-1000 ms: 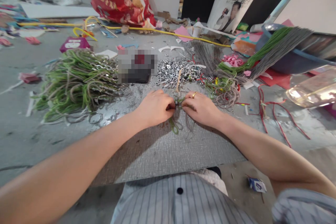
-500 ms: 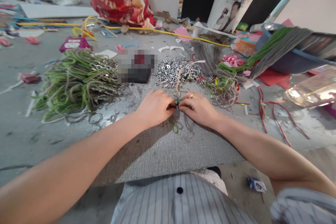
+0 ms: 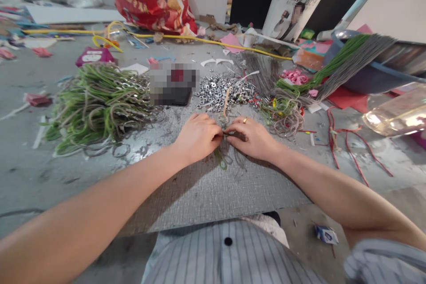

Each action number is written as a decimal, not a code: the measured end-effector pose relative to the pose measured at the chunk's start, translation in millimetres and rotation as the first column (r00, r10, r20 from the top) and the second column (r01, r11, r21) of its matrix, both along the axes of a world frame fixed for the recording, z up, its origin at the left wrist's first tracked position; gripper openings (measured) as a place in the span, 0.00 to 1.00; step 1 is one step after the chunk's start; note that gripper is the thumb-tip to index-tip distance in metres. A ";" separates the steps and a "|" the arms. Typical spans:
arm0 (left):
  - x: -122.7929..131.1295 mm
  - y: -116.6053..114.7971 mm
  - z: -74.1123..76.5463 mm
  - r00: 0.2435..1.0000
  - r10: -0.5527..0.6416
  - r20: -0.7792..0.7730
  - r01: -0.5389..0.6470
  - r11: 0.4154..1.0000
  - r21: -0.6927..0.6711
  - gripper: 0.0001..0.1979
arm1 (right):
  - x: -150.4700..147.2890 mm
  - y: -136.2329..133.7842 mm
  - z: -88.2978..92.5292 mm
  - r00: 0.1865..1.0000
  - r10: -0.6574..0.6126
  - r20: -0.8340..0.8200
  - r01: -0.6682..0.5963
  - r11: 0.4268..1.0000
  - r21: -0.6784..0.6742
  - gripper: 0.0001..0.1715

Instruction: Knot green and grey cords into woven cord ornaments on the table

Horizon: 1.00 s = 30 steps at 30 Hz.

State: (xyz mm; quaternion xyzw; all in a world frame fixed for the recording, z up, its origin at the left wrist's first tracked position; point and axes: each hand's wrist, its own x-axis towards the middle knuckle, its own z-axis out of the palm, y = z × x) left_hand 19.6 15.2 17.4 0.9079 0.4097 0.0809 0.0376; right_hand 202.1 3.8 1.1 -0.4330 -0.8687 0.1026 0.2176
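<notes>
My left hand (image 3: 199, 138) and my right hand (image 3: 250, 139) meet at the middle of the grey table (image 3: 213, 195). The fingertips of my left hand are pinched on a green and grey cord (image 3: 221, 159), whose loops hang below onto the table. My right hand, with a gold ring, has its thumb and forefinger closed at the same spot; what they grip is too small to make out. Just beyond the fingertips stands a light thin stick (image 3: 226, 101), in front of a heap of small metal clasps (image 3: 216, 88).
At the left lies a pile of green and grey cord loops (image 3: 96, 106), beside a pixelated dark object (image 3: 176, 86). A blue basin (image 3: 362, 69) with long cords, red strings (image 3: 348, 135) and a clear bottle (image 3: 396, 113) are right. A red bag (image 3: 153, 0) stands behind.
The fingers of my right hand have shifted slightly and spread a little from each other at the meeting point. The green bit between the fingertips now shows less. My left hand has barely moved.
</notes>
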 end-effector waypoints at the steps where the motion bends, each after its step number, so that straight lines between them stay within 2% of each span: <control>1: 0.1 0.1 0.2 1.000 -0.001 -0.009 0.001 1.000 0.002 0.10 | 0.1 -0.3 -0.1 1.000 0.008 0.002 -0.008 1.000 0.008 0.09; 9: -4.7 6.0 -1.3 0.998 -0.051 0.038 0.051 0.999 0.006 0.07 | -1.5 1.7 -2.3 0.998 0.030 0.058 -0.033 0.999 0.042 0.07; 15: -14.6 12.2 13.7 0.994 -0.050 0.099 0.056 0.997 -0.055 0.05 | -1.6 0.7 -0.3 0.997 0.035 0.074 -0.037 0.999 0.037 0.07; 22: -26.6 14.7 27.3 0.994 -0.039 -0.104 0.026 0.991 -0.129 0.06 | -2.0 1.0 -1.0 0.997 0.020 0.073 -0.022 0.999 0.034 0.07; 26: -30.6 15.7 25.6 0.976 -0.027 -0.214 -0.003 0.991 -0.136 0.06 | -2.0 1.2 -1.7 0.997 0.024 0.078 -0.028 0.998 0.049 0.06; 30: -33.5 16.5 21.9 0.961 -0.057 -0.270 0.017 0.989 -0.149 0.06 | -1.3 1.4 -2.6 0.997 0.022 0.080 -0.026 0.998 0.052 0.06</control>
